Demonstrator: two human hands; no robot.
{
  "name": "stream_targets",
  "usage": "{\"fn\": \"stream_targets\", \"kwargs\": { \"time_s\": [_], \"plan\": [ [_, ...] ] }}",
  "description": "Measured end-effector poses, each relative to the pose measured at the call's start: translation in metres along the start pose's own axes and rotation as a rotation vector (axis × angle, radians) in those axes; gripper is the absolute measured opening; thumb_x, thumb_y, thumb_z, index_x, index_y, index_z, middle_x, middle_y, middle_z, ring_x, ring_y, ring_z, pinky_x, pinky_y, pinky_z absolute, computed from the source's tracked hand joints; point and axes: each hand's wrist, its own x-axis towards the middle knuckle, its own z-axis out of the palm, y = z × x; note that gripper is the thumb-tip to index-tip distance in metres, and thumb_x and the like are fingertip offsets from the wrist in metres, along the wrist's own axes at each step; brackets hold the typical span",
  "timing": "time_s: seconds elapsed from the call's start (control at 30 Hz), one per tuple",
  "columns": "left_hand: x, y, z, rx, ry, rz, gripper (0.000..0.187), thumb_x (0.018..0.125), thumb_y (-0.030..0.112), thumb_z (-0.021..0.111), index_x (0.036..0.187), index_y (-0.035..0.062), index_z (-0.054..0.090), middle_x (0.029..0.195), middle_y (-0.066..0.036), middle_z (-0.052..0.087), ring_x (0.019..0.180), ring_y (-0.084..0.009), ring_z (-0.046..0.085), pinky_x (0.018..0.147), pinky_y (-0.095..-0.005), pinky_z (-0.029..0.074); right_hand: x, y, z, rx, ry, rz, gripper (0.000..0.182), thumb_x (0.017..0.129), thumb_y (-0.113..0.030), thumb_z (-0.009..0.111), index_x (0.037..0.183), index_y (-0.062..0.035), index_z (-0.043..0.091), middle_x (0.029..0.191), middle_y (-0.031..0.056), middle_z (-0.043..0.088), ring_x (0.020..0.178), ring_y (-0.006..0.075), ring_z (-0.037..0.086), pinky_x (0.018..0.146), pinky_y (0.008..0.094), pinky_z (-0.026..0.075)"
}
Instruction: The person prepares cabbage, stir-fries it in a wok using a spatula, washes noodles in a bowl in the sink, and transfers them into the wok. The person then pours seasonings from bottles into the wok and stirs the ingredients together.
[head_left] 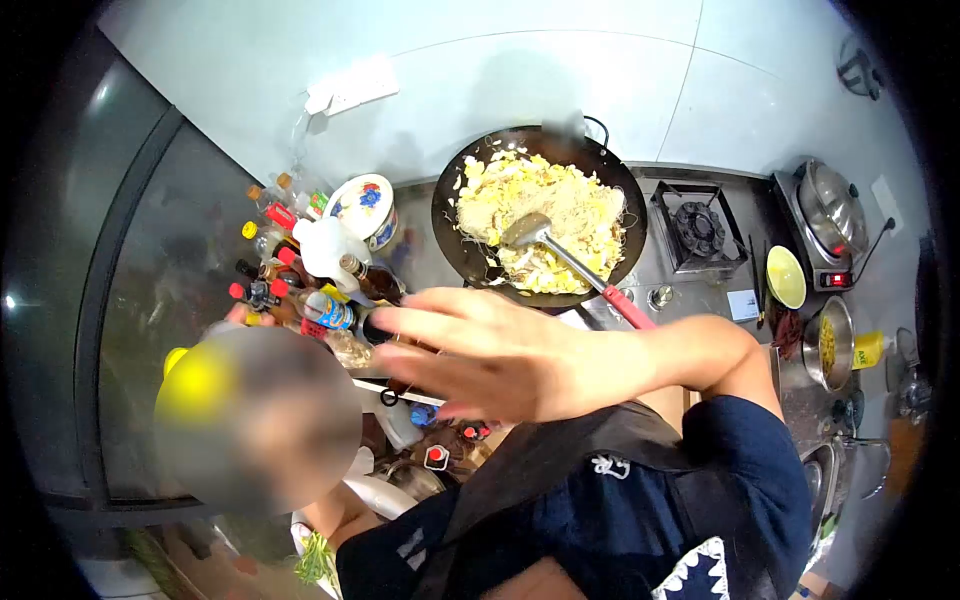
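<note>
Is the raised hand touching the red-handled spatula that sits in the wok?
Apart. The head view shows the open right hand raised over the bottles, while the spatula rests unheld on the noodles in the wok.

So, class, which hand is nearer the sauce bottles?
Right. The right hand, open, reaches across with its fingertips beside the sauce bottles; the left hand is not in view.

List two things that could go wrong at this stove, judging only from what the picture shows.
1. The spatula lies unattended in the full wok, its red handle jutting past the rim; a passing arm might knock it.
2. The open hand reaches across crowded sauce bottles; one could tip.
</note>
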Motion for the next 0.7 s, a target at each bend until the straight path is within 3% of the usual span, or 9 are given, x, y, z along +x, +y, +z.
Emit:
{"fn": "stream_targets", "kwargs": {
  "time_s": [0.07, 0.1, 0.13, 0.17, 0.3, 0.47, 0.53, 0.63, 0.7],
  "plan": [
    [-0.057, -0.018, -0.025, 0.124, -0.221, -0.158, 0.065, 0.067, 0.017, 0.073, 0.121, 0.0007, 0.042, 0.112, -0.011, 0.053, 0.095, -0.0209, 0.054, 0.082, -0.0330, 0.045, 0.015, -0.002, 0.005, -0.029, 0.036, -0.154, 0.057, 0.069, -0.016, 0.064, 0.121, -0.0028, 0.046, 0.130, 0.0208, 0.033, 0.106, 0.0337, 0.047, 0.088, 0.0386, 0.042],
    [-0.041, 0.024, 0.024, -0.131, -0.101, -0.261, 0.046, 0.075, 0.027, 0.068, 0.112, 0.0050, 0.052, 0.104, -0.009, 0.056, 0.087, -0.0210, 0.058, 0.072, -0.0330, 0.049, 0.021, -0.003, 0.007, -0.049, 0.033, -0.226, 0.053, 0.072, -0.017, 0.062, 0.120, -0.0042, 0.047, 0.131, 0.0219, 0.033, 0.104, 0.0336, 0.049, 0.087, 0.0376, 0.043],
    [-0.084, 0.001, -0.006, 0.452, -0.555, -0.201, 0.068, 0.057, 0.015, 0.079, 0.115, 0.0016, 0.046, 0.103, -0.008, 0.055, 0.091, -0.0185, 0.055, 0.078, -0.0309, 0.046, 0.022, -0.005, 0.006, -0.079, -0.013, -0.286, 0.048, 0.074, -0.018, 0.058, 0.119, -0.0045, 0.047, 0.128, 0.0229, 0.034, 0.101, 0.0323, 0.052, 0.086, 0.0364, 0.043],
    [-0.071, 0.026, 0.019, -0.059, -0.492, -0.573, 0.067, 0.054, 0.011, 0.081, 0.113, 0.0015, 0.049, 0.104, -0.009, 0.057, 0.088, -0.0188, 0.057, 0.076, -0.0307, 0.048, 0.023, -0.011, -0.005, 0.011, -0.208, -0.250, 0.046, 0.075, -0.018, 0.055, 0.118, -0.0031, 0.045, 0.116, 0.0207, 0.041, 0.089, 0.0292, 0.055, 0.080, 0.0361, 0.046],
    [-0.097, 0.031, 0.057, -0.080, -0.588, -0.787, 0.073, 0.047, 0.018, 0.084, 0.108, -0.0019, 0.050, 0.093, -0.013, 0.063, 0.084, -0.0217, 0.063, 0.075, -0.0321, 0.050, 0.006, -0.004, -0.013, -0.063, -0.507, -0.262, 0.042, 0.075, -0.015, 0.054, 0.111, 0.0033, 0.045, 0.099, 0.0126, 0.044, 0.080, 0.0227, 0.054, 0.066, 0.0334, 0.047],
    [-0.103, 0.035, 0.071, -0.103, -0.605, -0.639, 0.074, 0.047, 0.020, 0.085, 0.109, -0.0007, 0.050, 0.096, -0.014, 0.061, 0.086, -0.0245, 0.062, 0.076, -0.0327, 0.049, -0.018, -0.007, -0.003, -0.108, -0.420, -0.252, 0.041, 0.075, -0.018, 0.051, 0.107, 0.0088, 0.048, 0.096, 0.0139, 0.049, 0.076, 0.0213, 0.055, 0.061, 0.0275, 0.046],
    [-0.103, 0.043, 0.078, 0.078, -0.603, -0.561, 0.074, 0.048, 0.020, 0.085, 0.110, 0.0001, 0.050, 0.099, -0.014, 0.060, 0.090, -0.0234, 0.061, 0.079, -0.0324, 0.048, -0.024, -0.014, 0.001, -0.385, -0.407, -0.296, 0.041, 0.074, -0.021, 0.050, 0.100, 0.0113, 0.051, 0.093, 0.0162, 0.053, 0.072, 0.0207, 0.055, 0.061, 0.0277, 0.046],
    [-0.098, 0.035, 0.088, -0.129, -0.736, -0.774, 0.074, 0.049, 0.020, 0.084, 0.111, 0.0002, 0.049, 0.101, -0.013, 0.059, 0.093, -0.0216, 0.059, 0.081, -0.0316, 0.046, -0.033, -0.018, 0.011, -0.556, -0.302, -0.299, 0.039, 0.071, -0.022, 0.051, 0.090, 0.0112, 0.056, 0.085, 0.0174, 0.056, 0.070, 0.0198, 0.052, 0.059, 0.0248, 0.042],
    [-0.109, 0.023, 0.091, -0.080, -0.768, -0.666, 0.074, 0.050, 0.019, 0.084, 0.112, 0.0000, 0.049, 0.102, -0.012, 0.059, 0.094, -0.0211, 0.058, 0.082, -0.0311, 0.046, -0.037, -0.019, 0.012, -0.624, -0.251, -0.254, 0.036, 0.070, -0.021, 0.051, 0.086, 0.0109, 0.058, 0.080, 0.0165, 0.056, 0.068, 0.0194, 0.050, 0.056, 0.0231, 0.039]
  ]
}}
